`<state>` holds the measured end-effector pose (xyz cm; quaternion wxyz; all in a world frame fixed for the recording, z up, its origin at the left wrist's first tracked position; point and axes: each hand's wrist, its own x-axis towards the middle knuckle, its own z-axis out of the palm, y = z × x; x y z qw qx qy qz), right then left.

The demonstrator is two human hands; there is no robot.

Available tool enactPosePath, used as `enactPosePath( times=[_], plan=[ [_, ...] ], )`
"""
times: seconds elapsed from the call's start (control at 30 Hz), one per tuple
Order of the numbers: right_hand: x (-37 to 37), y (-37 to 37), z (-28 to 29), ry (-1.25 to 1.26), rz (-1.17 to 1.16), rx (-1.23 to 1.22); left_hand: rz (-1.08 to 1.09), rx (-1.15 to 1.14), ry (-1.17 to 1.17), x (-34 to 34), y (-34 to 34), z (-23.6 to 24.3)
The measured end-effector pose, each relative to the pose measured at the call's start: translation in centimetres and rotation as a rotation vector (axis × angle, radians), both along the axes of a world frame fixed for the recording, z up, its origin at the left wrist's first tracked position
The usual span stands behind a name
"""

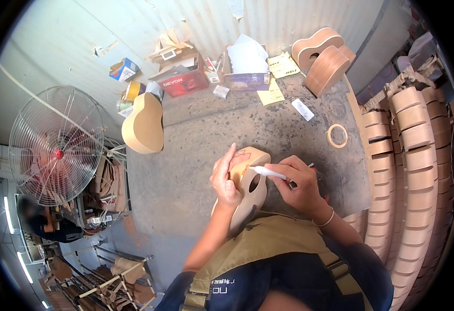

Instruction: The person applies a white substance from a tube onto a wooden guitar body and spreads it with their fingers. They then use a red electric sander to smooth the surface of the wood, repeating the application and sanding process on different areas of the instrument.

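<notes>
Pale wood: the instrument body (245,193) sits at the near edge of the bench (201,140), right against the apron (268,228), sound hole (255,182) turned up & to the R. Step in hand is prob. spot work w/ the white tube (270,172), its pointed tip at the body's upper edge, by some orange-brown marks; can't tell if it's actually touching, or if anything's coming out. Next move seems to call for a steady tip & slow, light travel along that edge, body kept from rocking.

Grip: R hand (299,184) pinches the tube btwn thumb & fingers, pen-style, closed snugly, no gap. L hand (225,173) isn't clenched: fingers mostly straight, laid along the body's L side, thumb nearer the wearer, bracing rather than wrapping it.
</notes>
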<state>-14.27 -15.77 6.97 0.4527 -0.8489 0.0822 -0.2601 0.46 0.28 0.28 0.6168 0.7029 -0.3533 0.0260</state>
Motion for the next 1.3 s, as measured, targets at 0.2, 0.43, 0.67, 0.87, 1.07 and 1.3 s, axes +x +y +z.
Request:
enactPosePath(
  times=[0.2,0.43,0.67,0.87,1.07,1.3],
  plan=[
    [0.1,0.0,-0.1,-0.002,-0.020,0.002,0.000,0.002,-0.005,0.0,-0.1,0.2],
    [0.1,-0.2,-0.4,-0.024,-0.018,-0.013,-0.007,-0.015,0.000,-0.1,-0.2,-0.1],
    [-0.3,-0.4,-0.6,0.017,-0.070,0.013,-0.009,-0.019,0.033,0.0,-0.1,-0.2],
    [-0.3,-0.3,-0.8,0.001,-0.057,0.016,-0.016,-0.021,0.043,-0.1,-0.1,-0.1],
    [-0.2,-0.4,-1.4,-0.003,-0.095,0.033,-0.012,-0.030,0.053,-0.1,-0.2,-0.2],
    [-0.3,-0.2,-1.2,0.004,-0.085,0.060,-0.002,-0.024,0.041,-0.1,-0.2,0.1]
  ],
)
